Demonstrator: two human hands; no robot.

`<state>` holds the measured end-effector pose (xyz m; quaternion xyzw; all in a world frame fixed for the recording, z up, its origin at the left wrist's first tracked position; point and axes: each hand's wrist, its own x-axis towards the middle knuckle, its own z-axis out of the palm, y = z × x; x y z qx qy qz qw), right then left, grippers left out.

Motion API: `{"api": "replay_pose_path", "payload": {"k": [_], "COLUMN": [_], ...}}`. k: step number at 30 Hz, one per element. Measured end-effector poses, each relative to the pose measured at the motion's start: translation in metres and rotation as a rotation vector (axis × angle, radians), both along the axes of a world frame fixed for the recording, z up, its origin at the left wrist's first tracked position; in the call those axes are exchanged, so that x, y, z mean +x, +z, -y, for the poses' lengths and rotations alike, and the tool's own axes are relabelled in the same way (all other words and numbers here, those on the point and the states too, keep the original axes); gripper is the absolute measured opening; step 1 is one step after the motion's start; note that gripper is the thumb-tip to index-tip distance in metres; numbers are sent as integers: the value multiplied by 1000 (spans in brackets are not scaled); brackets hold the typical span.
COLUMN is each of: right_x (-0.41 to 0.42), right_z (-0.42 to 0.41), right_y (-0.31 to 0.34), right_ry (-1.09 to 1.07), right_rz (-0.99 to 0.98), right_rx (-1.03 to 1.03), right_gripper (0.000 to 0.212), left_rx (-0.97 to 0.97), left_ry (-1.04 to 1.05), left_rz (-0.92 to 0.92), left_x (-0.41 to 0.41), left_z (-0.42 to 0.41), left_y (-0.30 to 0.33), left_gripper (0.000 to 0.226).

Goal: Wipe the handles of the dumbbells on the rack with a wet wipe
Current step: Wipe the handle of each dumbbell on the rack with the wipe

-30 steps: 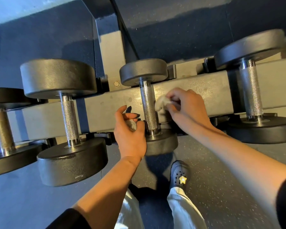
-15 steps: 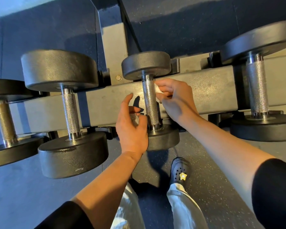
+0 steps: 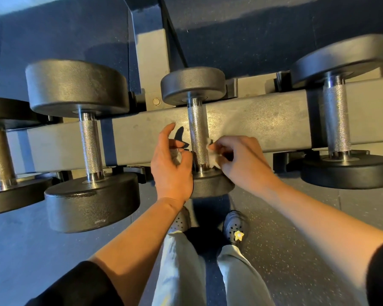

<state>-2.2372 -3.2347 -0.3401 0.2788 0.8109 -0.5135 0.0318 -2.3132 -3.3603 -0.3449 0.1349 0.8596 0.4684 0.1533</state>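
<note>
A small black dumbbell lies across the grey rack beam [image 3: 263, 124], its knurled steel handle [image 3: 197, 129] in the middle of the view. My right hand [image 3: 241, 164] pinches a white wet wipe [image 3: 212, 157] against the handle's lower right side. My left hand [image 3: 173, 164] is just left of the handle's base. Its thumb and curled fingers hold a small crumpled pale wad [image 3: 177, 156], and its index finger sticks out straight. Bigger dumbbells rest on either side, with handles at left [image 3: 90, 146] and right [image 3: 336, 120].
Another dumbbell handle [image 3: 0, 157] shows at the far left edge. A grey upright post [image 3: 152, 62] rises behind the beam. Below the rack are my two black clogs [image 3: 236, 226] and pale trouser legs on dark speckled rubber flooring [image 3: 296, 228].
My right hand slid the wipe from the top of the handle down to near its base. My left hand stayed beside the handle's lower end.
</note>
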Motion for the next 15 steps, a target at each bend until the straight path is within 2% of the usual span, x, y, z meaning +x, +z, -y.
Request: {"api": "replay_pose_path", "payload": {"k": [3,6,10,15], "right_x": [-12,-21,-14,-9], "right_z": [-5,3,11,13], "right_y": [5,8,8,15], "right_ry": [-122,-97,-59,-26], "right_rz": [-83,-130,-39,-2], "right_rx": [23,119,105,97], "right_gripper": [21,18,23,18], "left_rx": [3,7,28,59], "left_ry": [12,16,17,9], "left_rz": [4,9,31,37], "left_x": [-1,0,0,1], "left_z": [0,0,0,-1], "left_y": [-1,-3,0,0], "left_gripper": [50,50,53,56]}}
